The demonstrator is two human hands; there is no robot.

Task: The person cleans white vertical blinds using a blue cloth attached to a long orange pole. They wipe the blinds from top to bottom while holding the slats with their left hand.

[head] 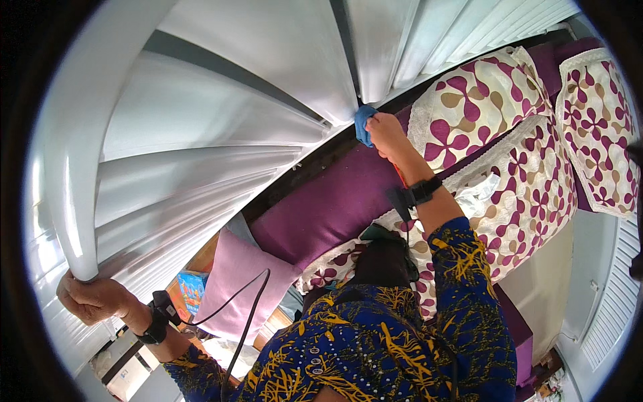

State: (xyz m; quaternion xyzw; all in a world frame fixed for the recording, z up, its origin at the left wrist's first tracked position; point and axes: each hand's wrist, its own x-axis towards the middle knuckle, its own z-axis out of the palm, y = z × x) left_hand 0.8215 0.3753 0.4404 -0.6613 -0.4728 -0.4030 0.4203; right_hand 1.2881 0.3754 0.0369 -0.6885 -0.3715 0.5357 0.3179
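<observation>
My right hand (389,133) grips a bunched blue cloth (363,125). The cloth is at the edge of the white window slats (241,95), beside a narrow dark gap between two of them. At far left, my left hand (93,300) is closed around the end of a broad white slat (70,201). How much of that slat lies inside the fist is hidden. A black strap with a small device sits on each wrist. Below my right forearm is a purple sofa (331,196), partly draped with patterned covers (527,196).
A pink cushion (251,286) lies at the sofa's end, near a blue printed box (192,291). Crumpled white material (477,193) rests on the patterned cover. A black cable (251,316) loops from my left wrist device. Another white louvered panel (610,296) stands at right.
</observation>
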